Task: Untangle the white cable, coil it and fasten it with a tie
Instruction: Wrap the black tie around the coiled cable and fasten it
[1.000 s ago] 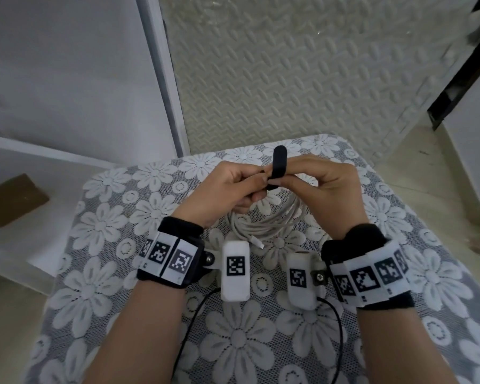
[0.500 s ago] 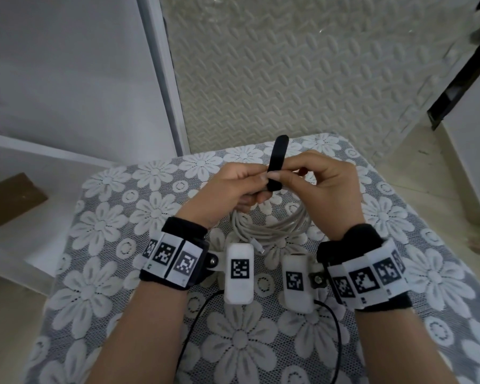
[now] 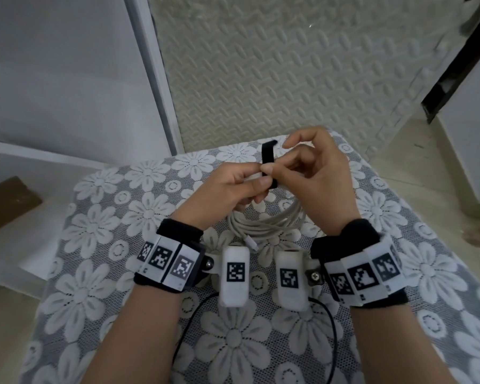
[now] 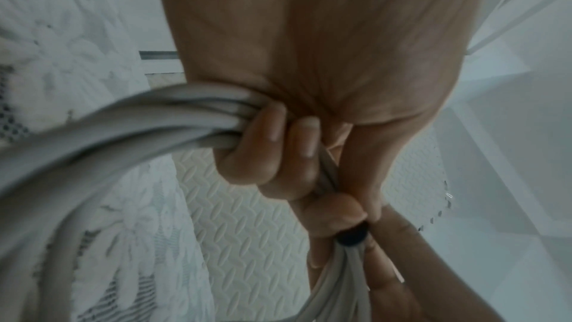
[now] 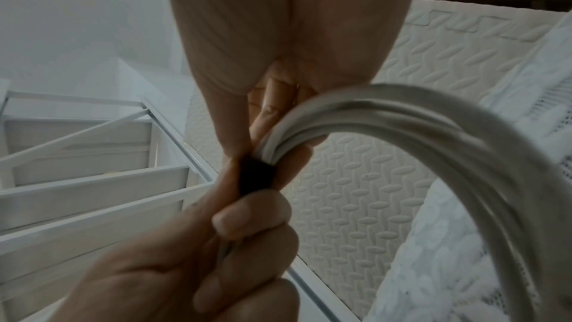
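Two steps done: cable (image 3: 263, 227) coiled, left grip (image 3: 227, 187) clamping it, right grip (image 3: 313, 178) pinching tie (image 3: 267, 159), free end unfastened.

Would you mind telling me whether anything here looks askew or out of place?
Only the black tie: its free end sticks up unfastened above the white cable coil. A cable plug also pokes loose from the coil's near side.

White cable (image 3: 263, 225), coils pale grey-white at six o'clock of the black tie (image 3: 267, 157). Underneath, a tablecloth (image 3: 94, 231) of white lace daisies on grey mesh. At twelve o'clock, a cream mat (image 3: 288, 79) embossed in a weave pattern. At nine o'clock, a brown card (image 3: 9, 202) on white shelving.
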`<state>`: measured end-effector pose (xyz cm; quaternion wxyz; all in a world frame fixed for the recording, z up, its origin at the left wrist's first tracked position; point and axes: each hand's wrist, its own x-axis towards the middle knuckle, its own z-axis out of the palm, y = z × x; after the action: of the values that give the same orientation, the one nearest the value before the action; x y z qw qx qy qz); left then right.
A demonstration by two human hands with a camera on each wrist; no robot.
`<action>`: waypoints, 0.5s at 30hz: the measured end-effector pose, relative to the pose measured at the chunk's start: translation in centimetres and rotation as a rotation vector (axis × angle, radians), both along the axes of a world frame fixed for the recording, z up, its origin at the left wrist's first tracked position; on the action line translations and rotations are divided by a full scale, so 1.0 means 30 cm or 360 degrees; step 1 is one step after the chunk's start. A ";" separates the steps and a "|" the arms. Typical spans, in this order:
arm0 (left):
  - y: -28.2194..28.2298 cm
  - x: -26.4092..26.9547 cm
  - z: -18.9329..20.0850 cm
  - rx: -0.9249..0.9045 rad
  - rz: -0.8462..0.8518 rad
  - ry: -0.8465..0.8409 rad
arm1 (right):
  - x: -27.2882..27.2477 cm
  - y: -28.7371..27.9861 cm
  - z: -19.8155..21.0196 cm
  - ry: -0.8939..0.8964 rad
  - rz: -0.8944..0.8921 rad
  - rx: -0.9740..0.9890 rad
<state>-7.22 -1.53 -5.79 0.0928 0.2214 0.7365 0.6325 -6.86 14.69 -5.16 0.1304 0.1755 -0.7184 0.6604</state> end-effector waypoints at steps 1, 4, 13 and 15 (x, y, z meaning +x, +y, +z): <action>0.001 0.000 0.003 -0.0026 0.0013 0.0030 | -0.001 -0.002 -0.001 0.0014 -0.0009 -0.0001; 0.001 0.003 0.011 -0.0147 0.0031 0.0179 | -0.007 -0.004 -0.011 0.0054 -0.0069 0.0053; 0.022 0.006 0.000 -0.0080 0.0197 0.0253 | -0.009 0.012 -0.005 -0.0066 -0.0083 0.0010; 0.026 0.007 -0.005 -0.0051 0.0239 0.0262 | -0.010 0.018 -0.002 -0.0108 -0.0090 0.0020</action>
<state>-7.02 -0.73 -5.95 -0.0121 0.2152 0.7661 0.6055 -7.17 15.22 -5.21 0.1234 0.1336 -0.7313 0.6574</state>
